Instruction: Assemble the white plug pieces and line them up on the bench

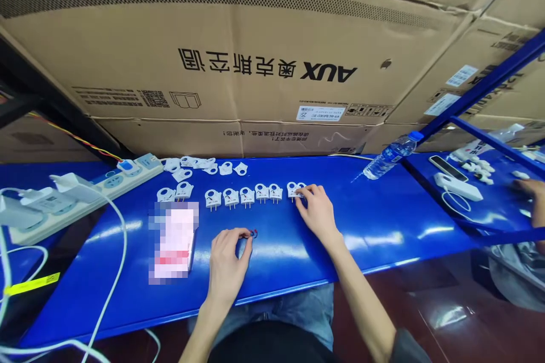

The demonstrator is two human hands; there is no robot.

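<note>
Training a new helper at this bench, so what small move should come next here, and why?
Probably bring the small red-and-blue piece at the left hand across to the white plug under the right hand, since the right hand's fingers already rest on that plug at the row's end.

In view are one left hand [227,269], one right hand [317,214], one small red-and-blue wire piece [254,233], about sixteen white plastic terminal pieces [247,197], one water bottle [389,159], one power strip [128,177], and one phone [445,168].

Glossy blue tabletop [361,227], smooth white plastic pieces [261,191], matt cardboard cartons [264,28].
</note>
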